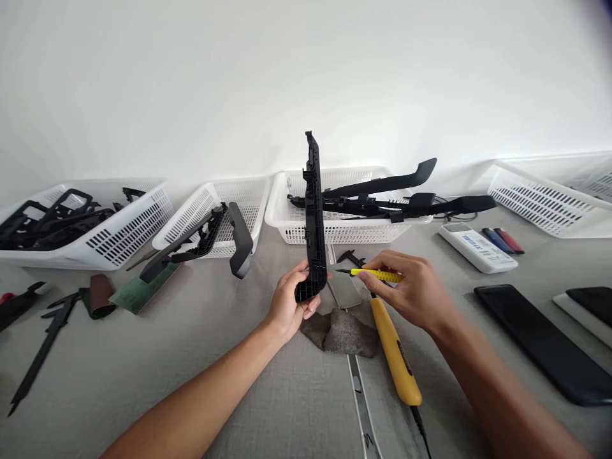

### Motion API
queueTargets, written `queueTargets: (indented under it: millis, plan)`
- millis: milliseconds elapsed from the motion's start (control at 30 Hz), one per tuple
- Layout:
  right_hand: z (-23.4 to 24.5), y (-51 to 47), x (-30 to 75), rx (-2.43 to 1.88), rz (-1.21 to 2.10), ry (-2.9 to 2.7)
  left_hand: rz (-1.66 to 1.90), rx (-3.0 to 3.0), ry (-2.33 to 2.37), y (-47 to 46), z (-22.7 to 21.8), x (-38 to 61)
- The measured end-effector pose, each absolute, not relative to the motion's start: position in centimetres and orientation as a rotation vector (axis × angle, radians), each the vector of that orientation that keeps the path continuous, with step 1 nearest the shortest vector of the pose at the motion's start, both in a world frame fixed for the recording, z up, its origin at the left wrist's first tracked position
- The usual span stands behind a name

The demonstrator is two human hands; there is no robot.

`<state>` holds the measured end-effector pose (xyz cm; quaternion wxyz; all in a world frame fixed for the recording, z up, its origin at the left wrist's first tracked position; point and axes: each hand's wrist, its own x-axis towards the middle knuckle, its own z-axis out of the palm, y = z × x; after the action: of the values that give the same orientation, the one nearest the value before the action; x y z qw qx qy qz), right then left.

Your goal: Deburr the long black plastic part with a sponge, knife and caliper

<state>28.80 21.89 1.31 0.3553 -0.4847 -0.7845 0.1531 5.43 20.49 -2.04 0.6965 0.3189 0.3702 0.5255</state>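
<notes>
My left hand (291, 305) is closed round the lower end of a long black plastic trim part (314, 217), which stands upright with its ribbed inner side showing. In my right hand (411, 284) is a slim yellow-handled tool (382, 275) with a black collar and a thin tip. That tip points left at the trim part's lower end; whether it touches, I cannot tell. Below the hands lie a crumpled grey cloth (351, 333) and a yellow corded hand tool (396, 354). A flat grey plate (345, 292) rests behind the cloth.
White baskets (335, 236) along the wall hold black plastic parts. To the left lie a black caliper (45, 347) and green sandpaper (143, 290). At right are a white device (477, 247), lighters (497, 240) and a black phone (545, 344). A metal ruler (362, 408) lies in front.
</notes>
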Motion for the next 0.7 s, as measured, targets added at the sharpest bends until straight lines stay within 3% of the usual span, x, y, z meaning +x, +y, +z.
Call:
queueTargets:
  millis: [700]
  plan:
    - [1.50, 21.64, 28.65, -1.135, 0.515, -2.093, 1.219, 0.657, 0.807, 20.62, -2.26, 5.24]
